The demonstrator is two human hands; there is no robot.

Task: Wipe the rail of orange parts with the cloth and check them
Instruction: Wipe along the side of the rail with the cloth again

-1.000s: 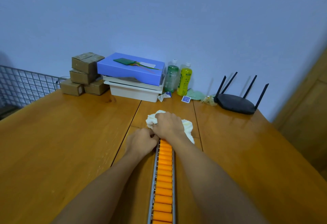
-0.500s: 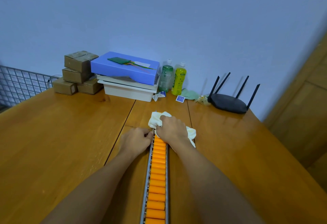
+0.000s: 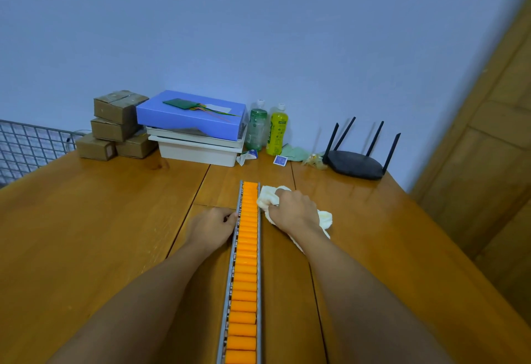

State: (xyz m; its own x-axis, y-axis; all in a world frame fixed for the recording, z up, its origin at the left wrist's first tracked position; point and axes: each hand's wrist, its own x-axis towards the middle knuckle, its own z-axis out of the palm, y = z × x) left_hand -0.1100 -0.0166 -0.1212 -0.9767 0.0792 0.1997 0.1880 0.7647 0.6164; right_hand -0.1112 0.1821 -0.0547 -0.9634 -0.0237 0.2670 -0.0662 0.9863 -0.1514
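One cloth in R fingers (by rail)

Cool, bluish, dim light is washing the scene, brightening the wall in a pale patch above the blue box. The tabletop is catching a soft sheen at right. The orange parts are showing vivid and sharp, while wide-angle distortion is bending the wooden panel at the edge.
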